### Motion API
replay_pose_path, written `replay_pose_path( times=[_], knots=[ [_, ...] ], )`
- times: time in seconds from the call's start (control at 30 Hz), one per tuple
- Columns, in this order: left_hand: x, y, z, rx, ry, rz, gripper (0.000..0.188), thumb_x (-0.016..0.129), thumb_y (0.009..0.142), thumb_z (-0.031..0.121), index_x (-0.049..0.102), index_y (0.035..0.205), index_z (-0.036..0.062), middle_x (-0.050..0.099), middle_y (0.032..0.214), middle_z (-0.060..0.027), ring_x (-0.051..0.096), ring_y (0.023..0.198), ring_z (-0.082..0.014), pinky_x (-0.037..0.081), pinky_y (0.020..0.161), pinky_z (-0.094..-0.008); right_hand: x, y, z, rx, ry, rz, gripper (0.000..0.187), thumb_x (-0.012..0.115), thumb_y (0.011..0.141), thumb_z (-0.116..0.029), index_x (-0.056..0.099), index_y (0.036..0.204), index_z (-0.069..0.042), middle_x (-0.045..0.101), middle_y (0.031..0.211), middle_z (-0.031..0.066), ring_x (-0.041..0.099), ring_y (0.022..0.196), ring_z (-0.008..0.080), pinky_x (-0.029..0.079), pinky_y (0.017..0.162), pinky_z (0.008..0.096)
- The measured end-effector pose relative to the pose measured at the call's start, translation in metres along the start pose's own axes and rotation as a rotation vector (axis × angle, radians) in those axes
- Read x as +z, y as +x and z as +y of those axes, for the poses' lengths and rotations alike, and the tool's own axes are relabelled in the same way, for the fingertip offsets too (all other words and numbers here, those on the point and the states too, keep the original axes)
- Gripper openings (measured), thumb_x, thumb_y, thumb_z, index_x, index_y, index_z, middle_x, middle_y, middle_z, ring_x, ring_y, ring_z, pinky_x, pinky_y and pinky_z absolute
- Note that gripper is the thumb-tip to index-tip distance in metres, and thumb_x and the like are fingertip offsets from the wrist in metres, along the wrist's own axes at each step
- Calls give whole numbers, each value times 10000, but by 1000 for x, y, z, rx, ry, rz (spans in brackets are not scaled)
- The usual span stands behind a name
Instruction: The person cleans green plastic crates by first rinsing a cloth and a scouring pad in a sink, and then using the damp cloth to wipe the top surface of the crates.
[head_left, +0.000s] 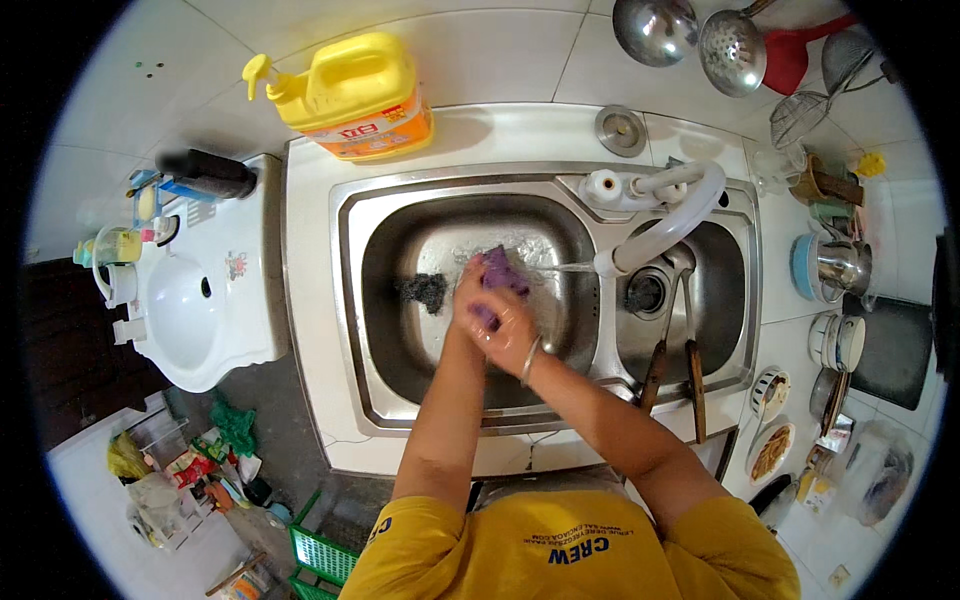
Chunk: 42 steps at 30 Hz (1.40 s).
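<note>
Over the large left sink basin point(385, 345), both hands are closed on a wet purple cloth point(503, 272). My left hand point(467, 292) grips it from the left, partly covered by the other hand. My right hand point(506, 328), with a band at its wrist, crosses in front, fingers wrapped round the cloth's lower part. From the white faucet point(660, 240) a stream of water runs leftward toward the cloth. A dark mesh-like scrubber point(424, 291) lies on the basin floor, left of my hands and apart from them.
Two wooden-handled utensils point(694, 385) lean in the smaller right basin point(720, 330). A yellow detergent jug point(360, 95) with a pump stands behind the sink, near a round metal strainer point(621, 131). A white washbasin point(190, 310) is at left; ladles point(735, 50) hang at upper right.
</note>
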<state>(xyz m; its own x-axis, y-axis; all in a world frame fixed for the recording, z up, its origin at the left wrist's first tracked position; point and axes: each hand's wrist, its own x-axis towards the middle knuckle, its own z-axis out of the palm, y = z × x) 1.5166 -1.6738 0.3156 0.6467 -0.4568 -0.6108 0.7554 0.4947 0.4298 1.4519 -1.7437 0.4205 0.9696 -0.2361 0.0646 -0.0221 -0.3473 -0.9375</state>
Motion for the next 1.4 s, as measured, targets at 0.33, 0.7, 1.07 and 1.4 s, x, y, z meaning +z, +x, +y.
replay_pose_path(
  times=[0.33,0.7,1.07,1.4],
  knots=[
    [23,-4,-19,-173,-242,-74,384,417,892,420,566,977,77,609,965,-79,579,884,-235,457,814,-368,-17,37,27,246,-339,107,297,550,787,-327,585,725,-39,602,736,192,580,700,382,450,641,448],
    [62,-39,23,-101,-326,3,417,465,862,385,522,1127,68,586,1019,-92,551,954,-256,465,785,-390,-40,40,85,844,1357,-102,467,495,849,-427,489,1189,-107,545,1107,90,549,988,219,450,863,344],
    [10,-27,12,-53,-47,383,291,400,893,111,513,1159,71,560,1079,-121,580,909,-251,489,766,-354,-43,32,76,435,347,221,297,609,805,-140,555,1078,-37,588,972,74,568,881,166,455,778,282],
    [28,-8,-40,-151,45,224,376,410,911,393,536,1042,65,588,1011,-98,568,916,-256,470,797,-401,-43,59,64,312,-431,73,351,541,789,-365,588,662,-42,596,696,183,582,643,374,464,585,426]
  ],
)
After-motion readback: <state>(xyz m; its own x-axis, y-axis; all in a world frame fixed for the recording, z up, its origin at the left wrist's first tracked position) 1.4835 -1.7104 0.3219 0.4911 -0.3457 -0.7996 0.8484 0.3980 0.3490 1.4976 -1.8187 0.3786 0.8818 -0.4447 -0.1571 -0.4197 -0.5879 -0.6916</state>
